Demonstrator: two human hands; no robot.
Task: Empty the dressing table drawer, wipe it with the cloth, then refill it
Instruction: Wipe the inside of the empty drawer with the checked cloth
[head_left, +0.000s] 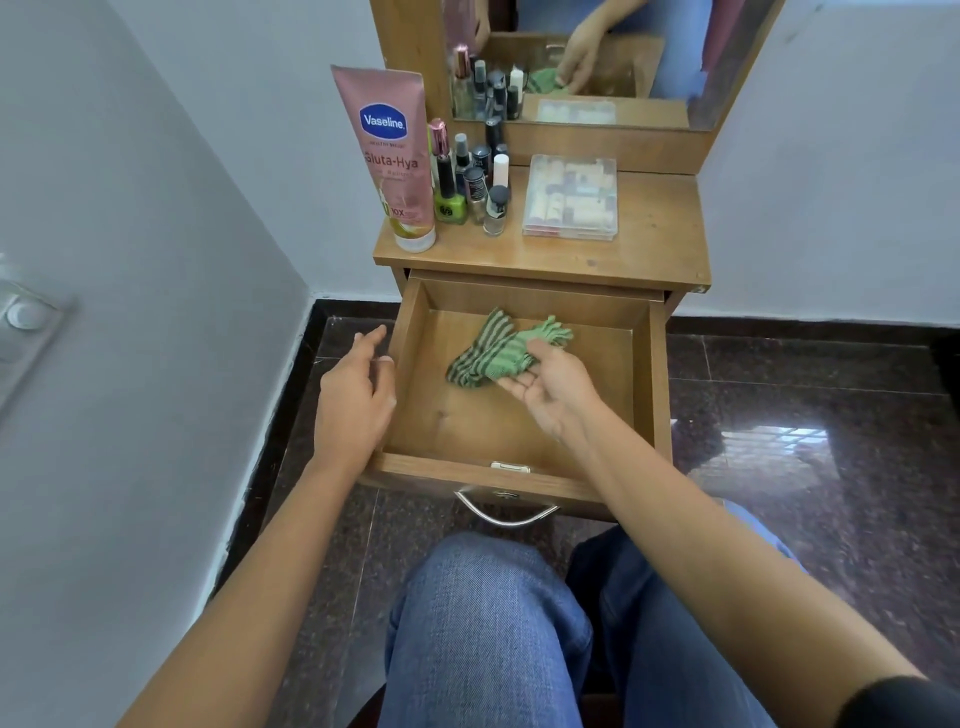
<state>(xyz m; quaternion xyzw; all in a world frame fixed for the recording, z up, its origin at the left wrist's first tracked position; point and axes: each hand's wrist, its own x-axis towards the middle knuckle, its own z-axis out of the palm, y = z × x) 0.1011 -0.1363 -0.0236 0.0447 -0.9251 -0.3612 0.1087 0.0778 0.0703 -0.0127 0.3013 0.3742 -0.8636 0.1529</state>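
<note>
The wooden drawer (644, 395) of the dressing table is pulled out over my knees. Inside it lies only a crumpled green striped cloth (488, 353), toward the back. My right hand (550, 387) is inside the drawer, palm turned up. Its fingers are under the cloth's right edge and the thumb is on top, pinching it. My left hand (356, 397) is outside the drawer's left wall, with the fingers loosely spread and holding nothing. The thumb side touches the wall's top edge.
On the tabletop (649, 244) stand a pink Vaseline tube (397, 156), several small nail polish and cosmetic bottles (472, 182), and a clear plastic box (571, 197) of small items. A mirror (571, 57) rises behind. A white wall is close on the left, and the floor is dark and glossy.
</note>
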